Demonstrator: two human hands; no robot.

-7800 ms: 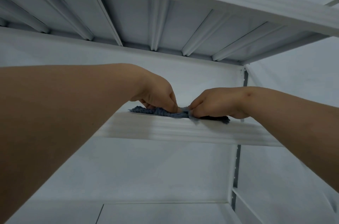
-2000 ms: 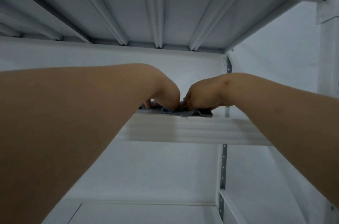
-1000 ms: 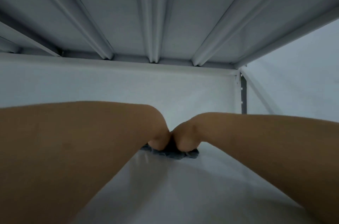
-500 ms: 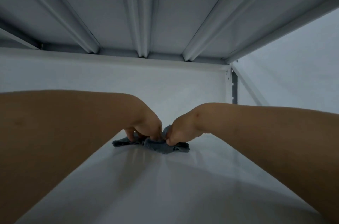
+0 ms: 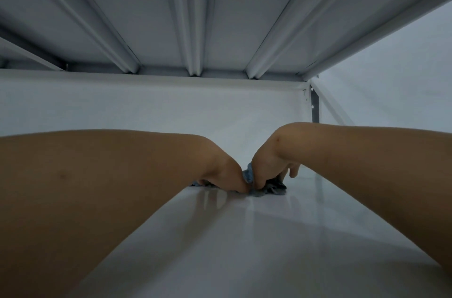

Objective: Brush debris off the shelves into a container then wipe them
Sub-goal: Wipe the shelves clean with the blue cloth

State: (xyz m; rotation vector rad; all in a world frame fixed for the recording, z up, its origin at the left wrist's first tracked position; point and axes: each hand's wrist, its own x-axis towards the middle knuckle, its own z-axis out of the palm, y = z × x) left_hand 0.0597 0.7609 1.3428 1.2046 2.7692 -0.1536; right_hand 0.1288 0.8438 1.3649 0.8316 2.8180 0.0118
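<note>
Blue cloth [image 5: 248, 175] pinched between left hand [image 5: 220, 173] and right hand [image 5: 269, 170], together on shelf [image 5: 244, 236]; bunched cloth likely wipes poorly.

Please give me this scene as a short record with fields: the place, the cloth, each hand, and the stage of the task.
place: white metal shelf, ribbed underside of upper shelf overhead
cloth: bunched blue-grey fabric cloth, lying on the shelf between both hands
left hand: pinches the cloth
right hand: pinches the cloth, little finger lifted
stage: wiping; no brush, container or debris visible
</note>
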